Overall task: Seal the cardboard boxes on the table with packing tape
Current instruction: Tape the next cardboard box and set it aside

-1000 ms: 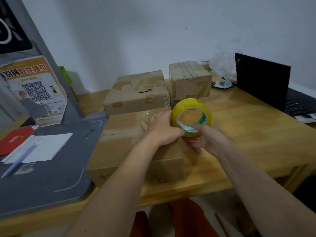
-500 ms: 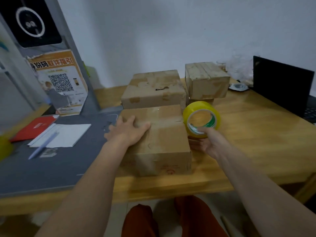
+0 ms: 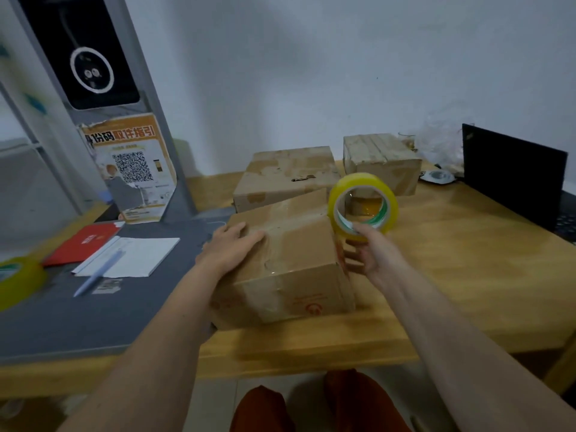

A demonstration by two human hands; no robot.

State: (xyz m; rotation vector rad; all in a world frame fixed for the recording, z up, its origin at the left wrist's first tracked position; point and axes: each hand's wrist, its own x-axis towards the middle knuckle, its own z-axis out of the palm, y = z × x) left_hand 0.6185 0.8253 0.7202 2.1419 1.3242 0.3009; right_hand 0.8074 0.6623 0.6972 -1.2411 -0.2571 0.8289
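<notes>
Three boxes, one being taped

Near box (image 3: 290, 260) sits at table (image 3: 467, 275) front edge, tipped up on its left side. Left hand (image 3: 230, 249) lies on its top left, fingers fairly straight, pressing. Right hand (image 3: 371, 254) at box's right side pinches roll (image 3: 363, 207), thumb inside the core. Glossy tape already on top. Advice: hold box steady, pull roll taut down the right side, smooth flat before cutting. Farther: flat box (image 3: 286, 176), small box (image 3: 381, 160) near back edge, apparently already taped.
</notes>
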